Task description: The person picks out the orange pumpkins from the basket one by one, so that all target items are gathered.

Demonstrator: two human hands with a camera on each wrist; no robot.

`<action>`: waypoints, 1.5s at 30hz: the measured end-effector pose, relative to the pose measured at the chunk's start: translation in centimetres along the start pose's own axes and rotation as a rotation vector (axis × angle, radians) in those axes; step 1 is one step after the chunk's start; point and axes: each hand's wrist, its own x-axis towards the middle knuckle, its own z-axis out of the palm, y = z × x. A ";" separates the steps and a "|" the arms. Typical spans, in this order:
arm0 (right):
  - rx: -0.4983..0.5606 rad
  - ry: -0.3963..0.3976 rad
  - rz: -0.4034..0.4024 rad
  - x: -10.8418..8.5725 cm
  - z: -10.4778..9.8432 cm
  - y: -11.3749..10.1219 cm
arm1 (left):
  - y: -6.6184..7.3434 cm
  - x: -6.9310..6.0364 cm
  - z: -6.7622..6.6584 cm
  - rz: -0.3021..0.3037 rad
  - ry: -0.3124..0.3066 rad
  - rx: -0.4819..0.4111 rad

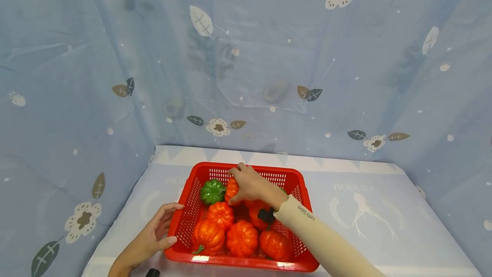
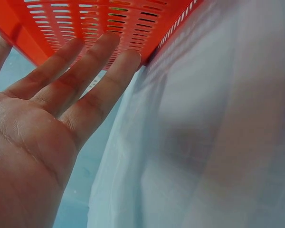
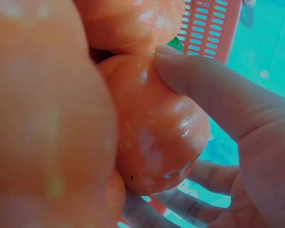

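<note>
A red plastic basket (image 1: 303,195) with slotted walls holds several small orange pumpkins (image 1: 242,238) and a green one (image 1: 212,192). My right hand (image 1: 253,186) reaches over the basket and grips an orange pumpkin (image 1: 232,188) beside the green one. In the right wrist view, the thumb lies on one side of that pumpkin (image 3: 152,123) and the other fingers curl beneath it. At the basket's left side is my left hand (image 1: 151,234). Its nearly straight fingers (image 2: 97,102) touch the outer wall from below the rim, as the left wrist view shows.
The basket stands on a table with a pale printed cloth (image 1: 357,208). Blue patterned curtains (image 1: 246,76) hang behind it and on both sides. A small black object (image 1: 153,272) shows at the front edge, near the left wrist.
</note>
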 end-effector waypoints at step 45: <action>0.275 0.340 -0.076 -7.7 -5.7 5.7 | 1.1 -0.1 -0.1 -0.055 -0.017 0.026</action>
